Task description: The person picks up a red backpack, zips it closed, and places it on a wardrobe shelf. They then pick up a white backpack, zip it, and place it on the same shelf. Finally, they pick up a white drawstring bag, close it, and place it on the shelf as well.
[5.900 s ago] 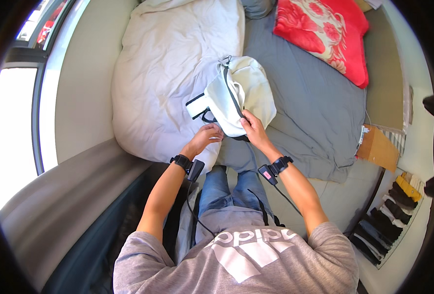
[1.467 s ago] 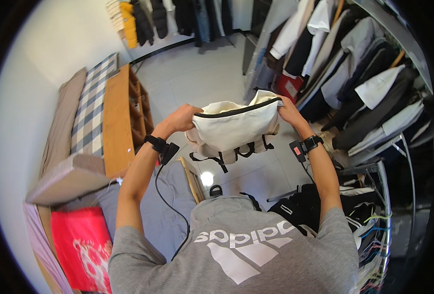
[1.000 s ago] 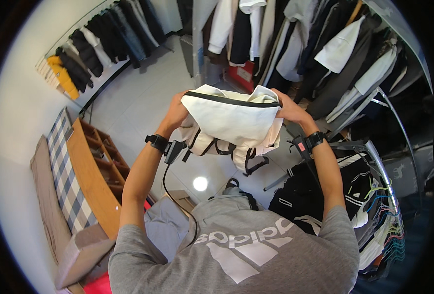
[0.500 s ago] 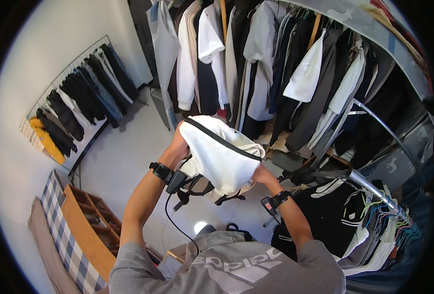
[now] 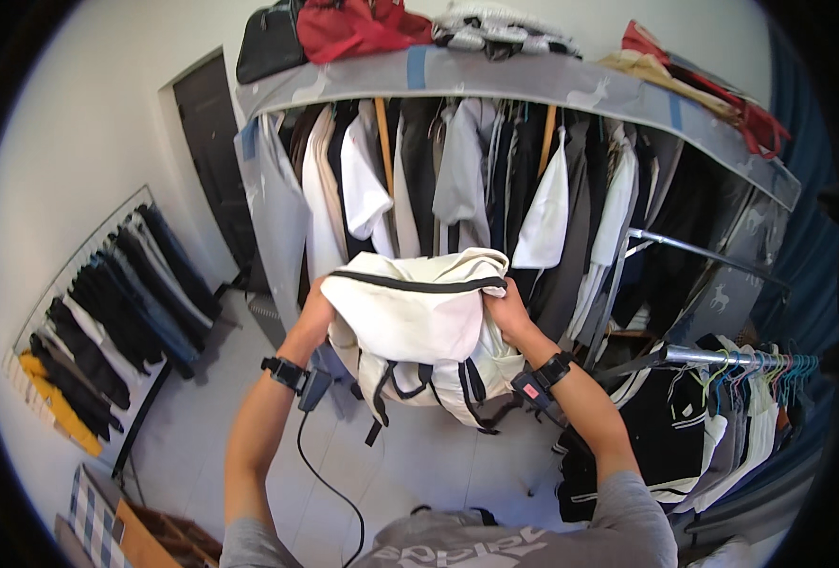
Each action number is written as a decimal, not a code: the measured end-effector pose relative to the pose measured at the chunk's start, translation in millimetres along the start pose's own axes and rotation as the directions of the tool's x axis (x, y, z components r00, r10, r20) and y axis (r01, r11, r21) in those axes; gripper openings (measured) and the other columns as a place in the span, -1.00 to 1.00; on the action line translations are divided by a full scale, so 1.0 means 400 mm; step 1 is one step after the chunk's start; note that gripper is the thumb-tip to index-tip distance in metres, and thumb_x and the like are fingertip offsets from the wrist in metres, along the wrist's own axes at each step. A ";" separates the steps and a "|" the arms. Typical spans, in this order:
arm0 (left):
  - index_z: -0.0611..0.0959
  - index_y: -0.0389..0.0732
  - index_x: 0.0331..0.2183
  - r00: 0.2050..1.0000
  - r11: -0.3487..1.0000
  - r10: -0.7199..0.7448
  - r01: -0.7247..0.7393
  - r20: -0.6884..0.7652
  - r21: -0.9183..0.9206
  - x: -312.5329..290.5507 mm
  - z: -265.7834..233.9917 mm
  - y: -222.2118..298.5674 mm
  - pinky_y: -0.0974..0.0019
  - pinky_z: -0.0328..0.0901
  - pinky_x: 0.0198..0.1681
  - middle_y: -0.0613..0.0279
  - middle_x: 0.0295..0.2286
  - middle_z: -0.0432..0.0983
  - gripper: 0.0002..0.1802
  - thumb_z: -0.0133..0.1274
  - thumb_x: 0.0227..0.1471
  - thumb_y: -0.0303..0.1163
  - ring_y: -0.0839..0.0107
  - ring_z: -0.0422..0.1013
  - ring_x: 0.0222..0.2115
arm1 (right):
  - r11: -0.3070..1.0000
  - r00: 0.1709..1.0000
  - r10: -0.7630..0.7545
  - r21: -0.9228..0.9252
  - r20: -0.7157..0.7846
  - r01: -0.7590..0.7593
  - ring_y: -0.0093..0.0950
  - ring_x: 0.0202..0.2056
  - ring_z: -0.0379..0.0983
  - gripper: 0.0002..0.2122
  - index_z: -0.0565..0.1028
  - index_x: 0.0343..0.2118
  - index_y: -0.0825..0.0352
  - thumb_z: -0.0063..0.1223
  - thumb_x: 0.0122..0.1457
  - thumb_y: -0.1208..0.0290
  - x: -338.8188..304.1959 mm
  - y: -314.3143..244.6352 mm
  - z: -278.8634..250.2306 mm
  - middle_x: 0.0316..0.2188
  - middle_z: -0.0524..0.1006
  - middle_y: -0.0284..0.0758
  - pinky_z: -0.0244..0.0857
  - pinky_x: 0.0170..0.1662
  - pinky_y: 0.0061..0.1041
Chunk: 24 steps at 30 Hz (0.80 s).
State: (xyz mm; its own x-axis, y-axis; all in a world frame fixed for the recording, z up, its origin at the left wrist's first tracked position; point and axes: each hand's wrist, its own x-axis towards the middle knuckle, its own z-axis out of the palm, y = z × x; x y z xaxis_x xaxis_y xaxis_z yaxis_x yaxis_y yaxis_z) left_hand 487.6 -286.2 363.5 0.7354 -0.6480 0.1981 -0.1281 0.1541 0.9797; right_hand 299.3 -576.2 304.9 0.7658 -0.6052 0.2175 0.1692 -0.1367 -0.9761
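Left grip [image 5: 316, 310] and right grip [image 5: 508, 310] clamp the white backpack [image 5: 396, 322] at opposite zipper ends, contents hidden; hanging clothes [image 5: 462, 170] fill the fabric wardrobe [image 5: 514, 82] beyond

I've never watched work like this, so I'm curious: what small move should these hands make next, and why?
Probably ease both hands slightly apart: the left hand and right hand grip opposite ends of the white bag's black strip, and the fabric behind it looks bunched, so a gentle pull might smooth it.
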 end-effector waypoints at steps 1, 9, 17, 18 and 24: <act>0.60 -0.36 -0.02 1.000 0.998 0.011 -0.010 0.029 -0.060 0.020 -0.007 -0.002 0.36 0.35 -0.04 0.15 -0.14 0.61 -0.60 -0.11 0.28 -0.29 0.43 0.50 -0.15 | 0.999 0.999 0.006 -0.033 0.033 -0.005 -0.52 -0.12 0.46 -0.72 0.47 0.01 0.46 0.00 0.26 0.51 0.020 -0.048 -0.004 -0.10 0.57 -0.27 0.35 -0.03 -0.47; 0.50 -0.35 -0.07 0.994 0.977 0.000 0.023 -0.111 0.212 0.079 0.061 -0.207 0.31 0.38 -0.24 0.12 -0.27 0.52 -0.55 0.20 0.04 -0.34 0.35 0.45 -0.30 | 0.919 0.951 -0.297 -0.295 -0.088 0.260 -0.44 -0.25 0.50 -0.76 0.56 -0.17 0.50 -0.11 0.20 0.55 0.069 -0.312 -0.057 -0.31 0.64 -0.12 0.34 -0.12 -0.41; 0.29 -0.49 0.19 0.469 0.681 -0.365 0.724 0.804 -0.113 0.008 0.384 -0.363 0.07 0.22 0.27 -0.23 0.17 0.30 -0.34 -0.29 0.37 -0.08 0.02 0.30 0.18 | 0.841 0.859 -0.494 -0.323 -0.133 0.434 -0.48 -0.25 0.45 -0.77 0.53 -0.20 0.50 -0.14 0.13 0.64 0.083 -0.454 -0.185 -0.35 0.61 -0.16 0.32 -0.13 -0.46; 0.26 -0.52 0.21 0.420 0.655 -0.325 0.746 0.847 -0.118 0.028 0.432 -0.339 0.09 0.20 0.29 -0.24 0.18 0.28 -0.34 -0.35 0.39 -0.10 0.01 0.28 0.19 | 0.788 0.809 -0.581 -0.315 -0.094 0.529 -0.50 -0.24 0.45 -0.76 0.53 -0.19 0.49 -0.15 0.13 0.66 0.076 -0.479 -0.199 -0.33 0.62 -0.19 0.32 -0.11 -0.48; 0.21 -0.51 0.22 0.402 0.515 0.015 0.782 0.916 -0.351 0.086 0.643 -0.142 0.07 0.15 0.34 -0.29 0.18 0.24 -0.35 -0.28 0.37 -0.13 -0.01 0.25 0.21 | 0.765 0.737 -0.644 -0.196 -0.208 0.613 -0.51 -0.15 0.46 -0.80 0.56 -0.13 0.43 -0.04 0.23 0.67 0.019 -0.642 -0.308 -0.22 0.61 -0.32 0.33 -0.01 -0.53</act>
State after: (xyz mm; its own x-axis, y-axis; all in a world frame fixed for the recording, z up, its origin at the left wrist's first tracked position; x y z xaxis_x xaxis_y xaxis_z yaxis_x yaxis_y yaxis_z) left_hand 349.2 -509.1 322.6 -0.3157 -0.9410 0.1216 0.7425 -0.1652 0.6492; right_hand 185.3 -642.4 557.4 0.3263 -0.5208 0.7889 0.4770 -0.6298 -0.6131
